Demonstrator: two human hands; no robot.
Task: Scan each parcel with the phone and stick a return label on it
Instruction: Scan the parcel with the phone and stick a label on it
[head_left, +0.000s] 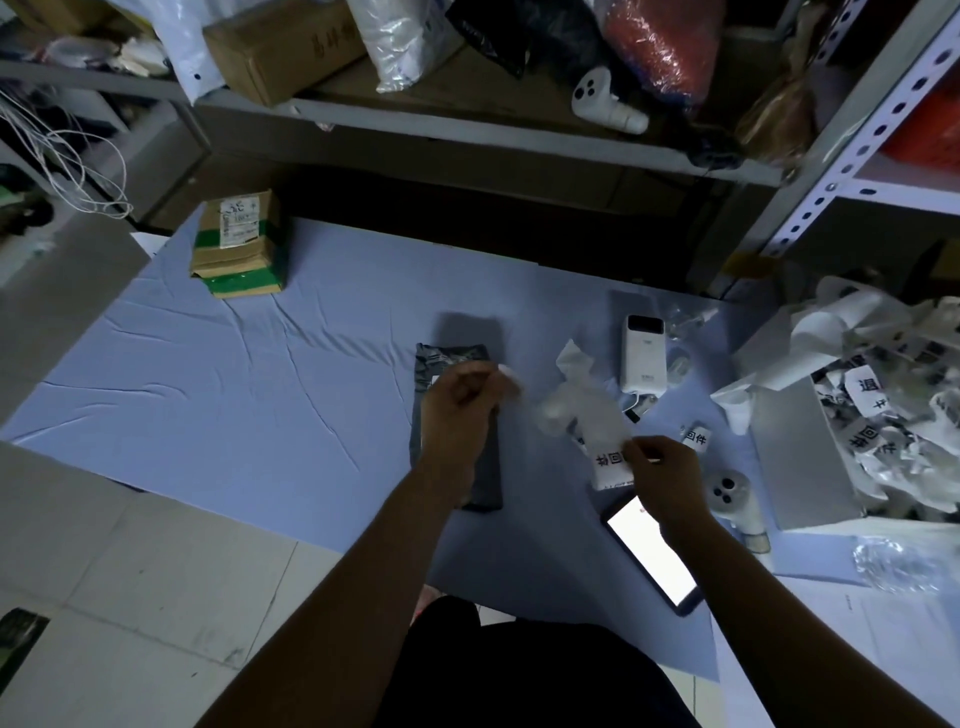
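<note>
On the blue sheet (208, 364), far left: taped carton stack (239, 244), well apart from both hands.
Centre: grey mailer parcel (452, 356), lying flat. Judged soft, light, slick film; you would do better to press it flat than to pinch it.
Above it: your left hand (462, 400), fingers curled, pinching a blurred white scrap (506, 373), likely a label.
Right: your right hand (665, 473), fingertips closed on the label strip (608, 462).
Just beside it: phone (649, 556), screen lit.

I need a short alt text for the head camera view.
A person's left hand pinches a small white paper over a grey parcel on a blue sheet; the right hand pinches a blurred label strip beside a lit phone.
</note>
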